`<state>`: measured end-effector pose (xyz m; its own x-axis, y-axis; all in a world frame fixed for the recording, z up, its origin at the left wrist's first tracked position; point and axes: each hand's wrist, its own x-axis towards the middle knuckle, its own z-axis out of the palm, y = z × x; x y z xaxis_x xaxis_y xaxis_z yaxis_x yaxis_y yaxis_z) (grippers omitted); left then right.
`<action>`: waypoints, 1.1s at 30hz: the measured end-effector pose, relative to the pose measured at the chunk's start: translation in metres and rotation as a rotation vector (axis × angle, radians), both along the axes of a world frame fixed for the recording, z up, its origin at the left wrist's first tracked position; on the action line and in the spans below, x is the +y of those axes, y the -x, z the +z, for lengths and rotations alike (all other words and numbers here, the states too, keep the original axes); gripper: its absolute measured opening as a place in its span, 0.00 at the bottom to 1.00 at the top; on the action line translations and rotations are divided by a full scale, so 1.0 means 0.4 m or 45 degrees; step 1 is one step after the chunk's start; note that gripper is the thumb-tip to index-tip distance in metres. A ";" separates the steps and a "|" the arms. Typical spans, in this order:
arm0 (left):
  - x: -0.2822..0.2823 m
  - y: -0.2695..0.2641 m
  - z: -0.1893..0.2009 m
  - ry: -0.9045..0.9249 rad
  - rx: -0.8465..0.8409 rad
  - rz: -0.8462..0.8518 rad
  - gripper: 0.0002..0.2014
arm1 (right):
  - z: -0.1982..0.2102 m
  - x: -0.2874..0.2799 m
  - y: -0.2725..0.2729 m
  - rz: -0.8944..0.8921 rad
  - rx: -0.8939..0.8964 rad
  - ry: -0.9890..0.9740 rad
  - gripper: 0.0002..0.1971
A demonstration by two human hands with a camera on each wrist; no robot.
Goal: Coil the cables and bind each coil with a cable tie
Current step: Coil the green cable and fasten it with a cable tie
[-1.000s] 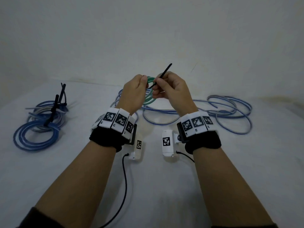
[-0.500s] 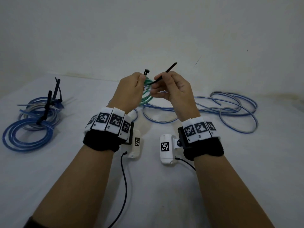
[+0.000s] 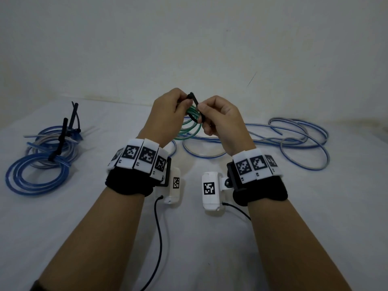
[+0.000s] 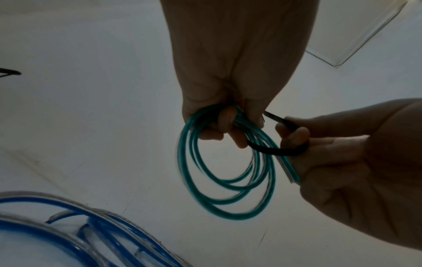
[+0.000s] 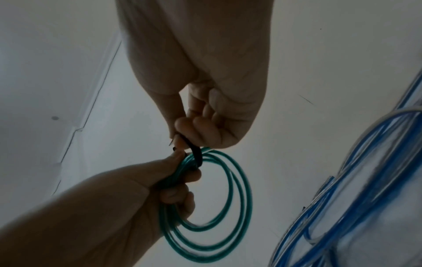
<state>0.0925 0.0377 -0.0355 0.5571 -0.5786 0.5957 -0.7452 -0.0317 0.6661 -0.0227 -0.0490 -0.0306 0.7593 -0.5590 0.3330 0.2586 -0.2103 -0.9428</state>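
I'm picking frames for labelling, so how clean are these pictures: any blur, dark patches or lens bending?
Head view: dim, even light, sharp; the green coil and black cable tie read clearly, with wide-angle bending at the edges. Left wrist view: the left hand is underlit against the pale background, and the coil's lower loops are motion-smeared. Right wrist view: the right hand is likewise dark, and the blue cable close by is soft.

A plain white wall (image 3: 189, 38) stands at the back, with a thin dark scratch (image 3: 251, 79) on it. Below it lies a flat white cloth surface (image 3: 199, 248). The light is dim and a bit gray.
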 end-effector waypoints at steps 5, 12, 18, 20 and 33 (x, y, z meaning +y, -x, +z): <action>-0.002 0.008 0.000 0.023 -0.069 -0.016 0.09 | 0.002 -0.003 -0.006 -0.071 0.040 -0.112 0.11; -0.005 0.011 -0.003 0.068 -0.076 -0.003 0.07 | 0.003 0.000 -0.003 -0.118 0.041 -0.132 0.12; -0.005 0.009 -0.003 0.086 -0.097 0.000 0.07 | 0.002 0.001 -0.003 -0.103 -0.007 -0.098 0.07; -0.006 0.015 -0.002 0.086 -0.100 -0.015 0.07 | -0.001 0.002 -0.004 -0.102 -0.020 -0.063 0.09; -0.004 0.013 0.002 0.095 -0.155 -0.033 0.08 | 0.001 -0.003 -0.001 -0.064 0.033 -0.065 0.09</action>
